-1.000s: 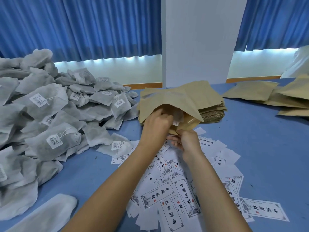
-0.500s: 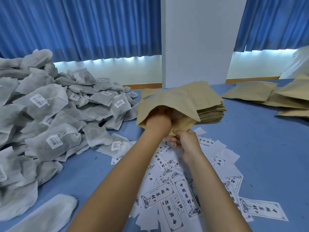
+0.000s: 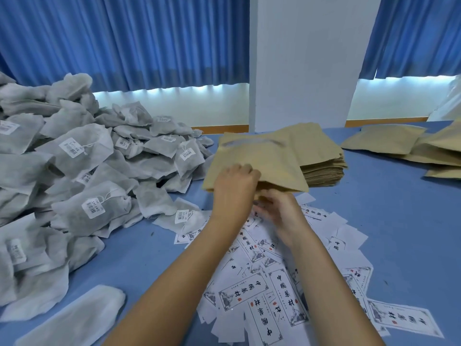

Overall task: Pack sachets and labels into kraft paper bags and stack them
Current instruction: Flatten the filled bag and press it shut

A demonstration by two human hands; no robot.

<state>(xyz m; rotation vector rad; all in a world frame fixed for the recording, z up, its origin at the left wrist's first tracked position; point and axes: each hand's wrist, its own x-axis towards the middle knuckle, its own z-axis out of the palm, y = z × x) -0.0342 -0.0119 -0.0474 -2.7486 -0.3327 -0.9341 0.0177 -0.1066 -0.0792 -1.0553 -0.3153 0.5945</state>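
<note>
Kraft paper leaves the bag (image 3: 257,156) light, thin and quick to crease, I'd judge, so it is best taken by the lips of its mouth, which faces the near edge of the table (image 3: 399,221) while its far end rests on the stack of empty bags (image 3: 324,168). The left hand (image 3: 234,183) reaches forward, fingers curled over the upper lip and gripping it. The right hand (image 3: 277,211) sits just below the mouth, over the loose labels (image 3: 262,295), too blurred to tell whether it pinches anything.
</note>
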